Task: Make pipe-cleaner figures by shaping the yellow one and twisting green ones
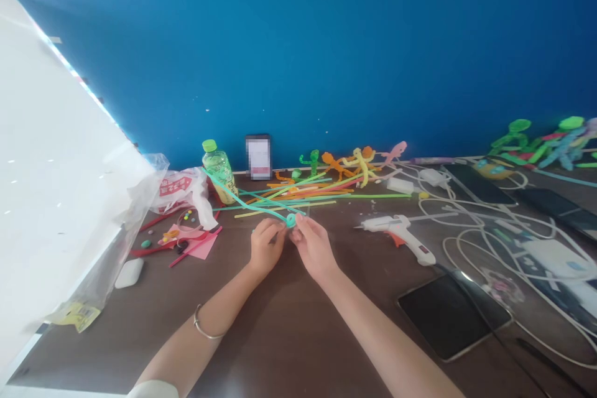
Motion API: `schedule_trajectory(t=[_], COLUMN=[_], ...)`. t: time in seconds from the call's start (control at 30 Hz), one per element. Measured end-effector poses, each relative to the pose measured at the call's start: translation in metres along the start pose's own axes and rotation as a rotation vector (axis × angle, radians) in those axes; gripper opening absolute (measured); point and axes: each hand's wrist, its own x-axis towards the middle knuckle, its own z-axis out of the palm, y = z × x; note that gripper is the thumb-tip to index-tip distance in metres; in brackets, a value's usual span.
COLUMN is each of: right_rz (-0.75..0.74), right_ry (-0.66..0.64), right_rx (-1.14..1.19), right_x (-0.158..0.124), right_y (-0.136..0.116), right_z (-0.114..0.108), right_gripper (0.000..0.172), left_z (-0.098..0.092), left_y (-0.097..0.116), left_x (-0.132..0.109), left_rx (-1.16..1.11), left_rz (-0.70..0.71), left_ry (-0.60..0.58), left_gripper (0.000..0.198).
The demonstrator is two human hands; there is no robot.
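Both hands meet near the middle of the dark table, around a teal pipe cleaner (265, 210) whose near end is wound into a small coil. My left hand (268, 245) pinches it just left of the coil, and my right hand (313, 245) has thumb and fingers closed on the coil's right side. Two long teal ends run up and left, past the green-capped bottle (222, 177). Behind the hands lies a loose pile of green, yellow, orange and red pipe cleaners (321, 189).
A white glue gun (401, 233), a black tablet (452, 317) and tangled white cables are at right. Pipe-cleaner figures (361, 165) stand along the blue wall near a phone (259, 157). Plastic bags, pink paper (205, 247) and a white case (129, 273) lie left.
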Motion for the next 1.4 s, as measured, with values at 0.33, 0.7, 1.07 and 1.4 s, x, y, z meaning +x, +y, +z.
schedule_trajectory(t=[0.33,0.7,1.07,1.4], right_rz=[-0.063,0.016,0.052,0.04], right_ry=[0.075,0.141,0.08,0.06], right_rx=[-0.035,0.083,0.175,0.137], right_x=[0.0012,0.0041,0.0045,0.0053], right_y=[0.0022,0.0027,0.0034,0.0014], right_z=[0.0003,-0.0028,-0.0018,-0.0018], right_gripper=[0.032,0.031,0.022,0.026], left_z=[0.002,0.0015,0.0019,0.0019], left_y=[0.0044,0.008,0.0092,0.0089], left_x=[0.0,0.0033,0.0031,0.0014], left_rx=[-0.058,-0.061,-0.085,-0.075], left_rz=[-0.059,-0.079,-0.13,-0.109], left_ry=[-0.033,-0.034,-0.034,-0.034], left_gripper=[0.006,0.008,0.008,0.009])
